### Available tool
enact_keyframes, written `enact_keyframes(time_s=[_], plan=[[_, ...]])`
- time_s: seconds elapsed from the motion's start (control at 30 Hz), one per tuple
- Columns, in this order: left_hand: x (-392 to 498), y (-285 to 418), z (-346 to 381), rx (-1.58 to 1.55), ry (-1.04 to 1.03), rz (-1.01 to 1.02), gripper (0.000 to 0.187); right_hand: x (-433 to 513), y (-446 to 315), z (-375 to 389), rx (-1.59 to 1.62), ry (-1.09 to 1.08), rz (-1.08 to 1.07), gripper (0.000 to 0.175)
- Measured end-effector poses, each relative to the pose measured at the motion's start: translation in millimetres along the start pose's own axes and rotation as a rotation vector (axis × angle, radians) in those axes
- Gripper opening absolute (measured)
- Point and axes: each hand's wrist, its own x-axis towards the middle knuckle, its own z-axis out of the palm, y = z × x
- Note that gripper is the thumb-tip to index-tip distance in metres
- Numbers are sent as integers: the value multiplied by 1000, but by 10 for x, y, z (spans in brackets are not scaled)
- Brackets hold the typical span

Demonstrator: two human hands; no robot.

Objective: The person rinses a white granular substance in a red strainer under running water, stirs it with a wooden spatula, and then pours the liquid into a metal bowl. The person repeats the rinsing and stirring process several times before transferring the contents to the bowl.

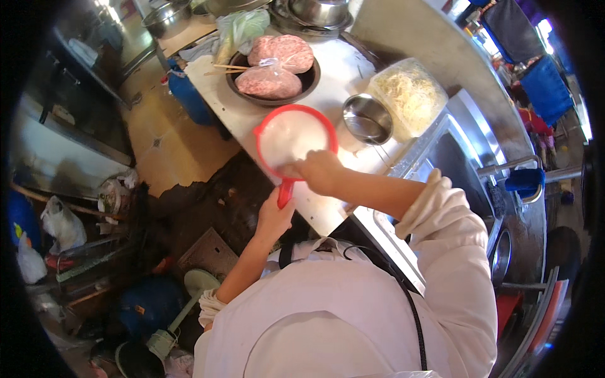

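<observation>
A round red-rimmed plastic strainer or scoop (332, 130) lies over the near part of the white worktop (326, 215), with whitish content inside. My left hand (275, 215) is closed around its red handle. Over the near right part of the rim is my right hand (317, 172), its fingers reaching down into the whitish content; whether they hold anything is hidden. Behind the strainer, a dark round pan (269, 100) bears bags of minced meat (269, 82) and a pair of wooden chopsticks (227, 70). To its right stands a steel pot (367, 118).
A clear container of bean sprouts (409, 94) stands beyond the pot. Stacked steel bowls (321, 12) and a green plastic bag (243, 26) are at the back. Steel kitchen equipment (458, 165) adjoins the worktop at right; a blue gas cylinder (191, 99) stands at left.
</observation>
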Motion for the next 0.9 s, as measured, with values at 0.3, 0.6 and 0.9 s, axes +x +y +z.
enact_keyframes(time_s=[0.3,0.6,0.9], plan=[[-13,18,-9,24,-5,-30,43,433,279,287,-197,183,177,24],[-7,-6,4,-18,4,4,43,89,228,58,-144,-34,31,14],[-5,1,-15,17,-8,-12,43,-158,112,-220,-58,-189,52,25]])
